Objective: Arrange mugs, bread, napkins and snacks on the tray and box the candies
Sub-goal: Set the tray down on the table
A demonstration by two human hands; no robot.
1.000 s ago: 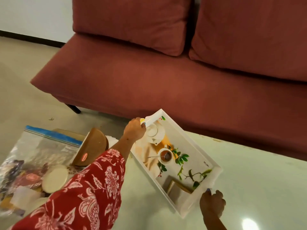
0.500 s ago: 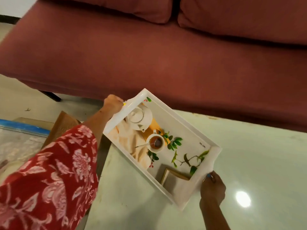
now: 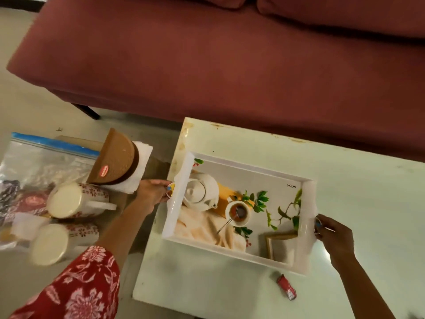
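Pale table [image 3: 368, 180] bears the tray [image 3: 253, 171], both hands' fingers [image 3: 169, 187] gripping its ends.

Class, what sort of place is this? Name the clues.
Probably a home living room: a red sofa, a low pale table before it, and a printed serving tray held in both hands.

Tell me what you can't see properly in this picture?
- Head view: zip bag contents, blurred behind shiny plastic.
- Brown box: its tiny red label is unreadable.
- Red wrapper: its print is too small.
- Right hand: fingertips hidden behind the tray handle.
- Nearer mug: motion-blurred.
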